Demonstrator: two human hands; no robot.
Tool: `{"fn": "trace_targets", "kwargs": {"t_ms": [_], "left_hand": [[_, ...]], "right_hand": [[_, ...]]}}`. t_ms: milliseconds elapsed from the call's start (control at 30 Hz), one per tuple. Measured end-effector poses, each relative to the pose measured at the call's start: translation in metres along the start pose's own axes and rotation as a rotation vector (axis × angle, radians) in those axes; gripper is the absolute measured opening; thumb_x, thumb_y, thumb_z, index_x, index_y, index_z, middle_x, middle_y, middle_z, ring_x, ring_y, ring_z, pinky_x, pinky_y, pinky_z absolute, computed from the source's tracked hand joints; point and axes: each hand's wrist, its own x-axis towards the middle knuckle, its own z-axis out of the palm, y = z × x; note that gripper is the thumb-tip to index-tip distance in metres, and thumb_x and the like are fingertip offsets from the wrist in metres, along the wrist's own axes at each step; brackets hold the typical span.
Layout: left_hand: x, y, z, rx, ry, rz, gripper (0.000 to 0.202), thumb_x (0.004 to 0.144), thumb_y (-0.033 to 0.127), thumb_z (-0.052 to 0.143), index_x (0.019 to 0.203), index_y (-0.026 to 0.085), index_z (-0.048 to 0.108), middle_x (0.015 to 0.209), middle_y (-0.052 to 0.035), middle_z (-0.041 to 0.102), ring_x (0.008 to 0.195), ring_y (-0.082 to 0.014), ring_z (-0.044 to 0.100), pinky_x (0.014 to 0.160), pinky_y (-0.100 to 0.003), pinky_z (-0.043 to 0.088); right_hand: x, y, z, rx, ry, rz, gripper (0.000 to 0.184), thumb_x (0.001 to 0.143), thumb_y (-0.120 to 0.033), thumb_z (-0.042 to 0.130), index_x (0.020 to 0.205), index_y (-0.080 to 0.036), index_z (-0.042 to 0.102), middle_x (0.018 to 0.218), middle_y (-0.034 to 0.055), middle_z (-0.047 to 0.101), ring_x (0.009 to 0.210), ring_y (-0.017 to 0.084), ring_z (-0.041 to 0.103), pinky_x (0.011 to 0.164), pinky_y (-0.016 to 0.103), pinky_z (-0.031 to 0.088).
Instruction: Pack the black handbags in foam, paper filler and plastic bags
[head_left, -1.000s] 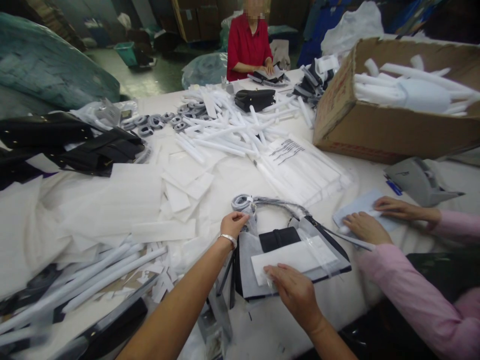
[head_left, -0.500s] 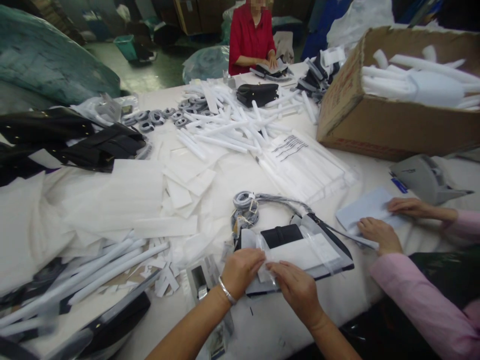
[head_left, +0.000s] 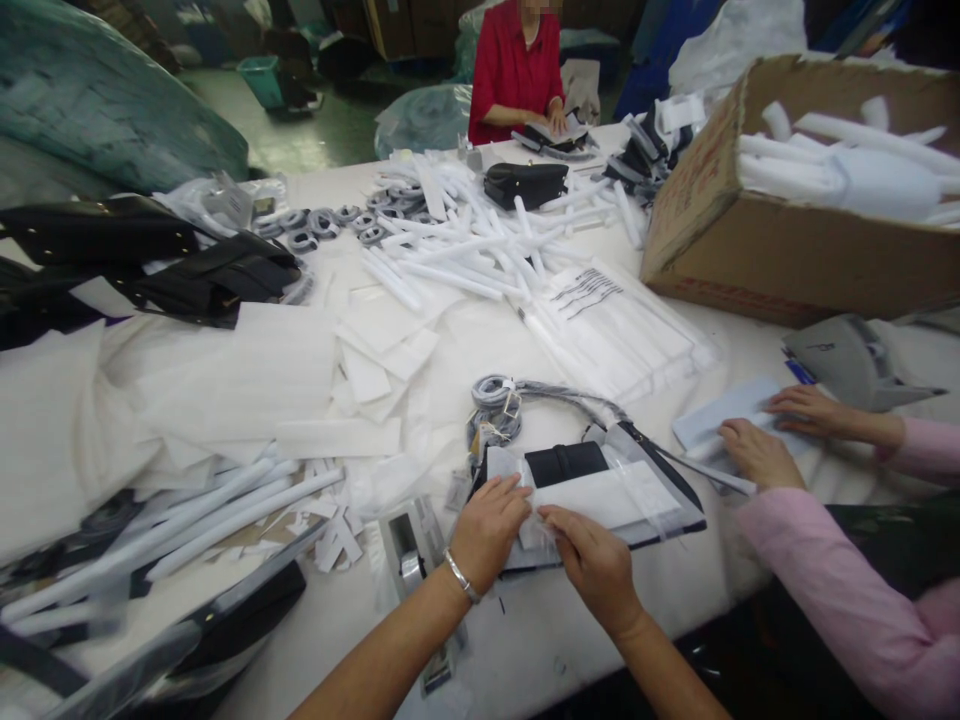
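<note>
A black handbag (head_left: 564, 463) lies in front of me, partly covered by white packing paper (head_left: 626, 498) and clear film. Against the left end of the paper rests my left hand (head_left: 491, 525), its fingers stretched out flat; a silver bangle circles that wrist. My right hand (head_left: 600, 572) is closed in a pinch on clear film (head_left: 546, 528) at the bag's front edge. The bag's wrapped strap (head_left: 570, 393) curves behind it, ending in a coil (head_left: 491, 395) with a buckle and tag. A tape dispenser (head_left: 412, 570) stands left of my left forearm.
At right, a co-worker's hands (head_left: 761, 450) press white sheet material (head_left: 694, 425). Behind them stands a cardboard box (head_left: 697, 200) of white tubes. Loose tubes (head_left: 465, 250), plastic bags (head_left: 622, 330), paper sheets (head_left: 277, 370) and black bags (head_left: 217, 275) cover the table. Another person (head_left: 517, 75) works opposite.
My left hand's fingers have flattened out on the wrapping. My right hand keeps its pinch nearly in place. The whole view has shifted slightly.
</note>
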Motion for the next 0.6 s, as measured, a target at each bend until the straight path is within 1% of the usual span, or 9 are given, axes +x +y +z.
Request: {"fn": "trace_targets", "kwargs": {"t_ms": [100,167,300,367,433,500,600], "left_hand": [[-0.005,0.005,-0.002,-0.003,0.023,-0.013,0.017,0.098,0.019,0.049,0.105,0.017,0.065,0.104,-0.0069,0.075,0.102,-0.0194,0.070,0.098,-0.041,0.053],[-0.008,0.007,-0.002,-0.008,0.015,-0.013,0.017,0.098,0.021,0.050,0.104,0.018,0.066,0.102,-0.0061,0.075,0.098,-0.0187,0.071,0.094,-0.039,0.055],[-0.016,0.008,-0.001,-0.014,-0.032,-0.023,0.017,0.097,0.018,0.052,0.104,0.018,0.067,0.106,-0.0066,0.075,0.104,-0.0196,0.069,0.094,-0.038,0.055],[-0.020,0.010,-0.001,-0.019,-0.059,-0.023,0.016,0.095,0.016,0.053,0.104,0.018,0.067,0.109,-0.0058,0.074,0.107,-0.0198,0.067,0.097,-0.038,0.054],[-0.023,0.012,-0.001,-0.023,-0.083,-0.017,0.016,0.094,0.014,0.054,0.104,0.018,0.067,0.113,-0.0047,0.073,0.110,-0.0200,0.066,0.100,-0.038,0.052],[-0.024,0.017,-0.002,-0.021,-0.098,-0.025,0.017,0.094,0.013,0.054,0.105,0.017,0.066,0.115,-0.0051,0.072,0.113,-0.0204,0.064,0.102,-0.038,0.050],[-0.022,0.026,-0.004,-0.005,-0.101,-0.072,0.019,0.095,0.011,0.049,0.103,0.015,0.066,0.114,-0.0086,0.070,0.111,-0.0214,0.063,0.101,-0.039,0.051]], "right_hand": [[-0.001,0.001,0.000,0.012,0.019,0.023,0.018,0.094,-0.016,0.052,0.103,-0.021,0.067,0.099,0.0067,0.076,0.090,0.020,0.072,0.082,0.032,0.058],[-0.001,0.000,-0.001,0.031,0.027,0.033,0.017,0.094,-0.016,0.053,0.103,-0.021,0.066,0.099,0.0063,0.076,0.090,0.019,0.072,0.083,0.031,0.058],[-0.002,-0.002,-0.002,0.080,0.024,0.038,0.017,0.094,-0.014,0.052,0.101,-0.023,0.065,0.096,0.0033,0.075,0.090,0.016,0.072,0.083,0.028,0.058],[-0.003,-0.003,-0.003,0.083,0.044,0.035,0.017,0.094,-0.014,0.051,0.101,-0.023,0.064,0.095,0.0039,0.074,0.091,0.016,0.071,0.083,0.029,0.059],[-0.004,-0.002,-0.002,0.067,0.074,0.033,0.016,0.094,-0.014,0.051,0.099,-0.023,0.064,0.100,0.0071,0.072,0.094,0.018,0.070,0.085,0.032,0.058],[-0.004,-0.002,-0.002,0.044,0.089,0.024,0.016,0.094,-0.014,0.051,0.098,-0.022,0.064,0.110,0.0114,0.068,0.100,0.021,0.068,0.087,0.036,0.058],[-0.001,-0.002,-0.004,0.014,0.057,-0.030,0.017,0.094,-0.013,0.051,0.099,-0.021,0.064,0.122,0.0144,0.064,0.107,0.023,0.066,0.089,0.037,0.057]]}}
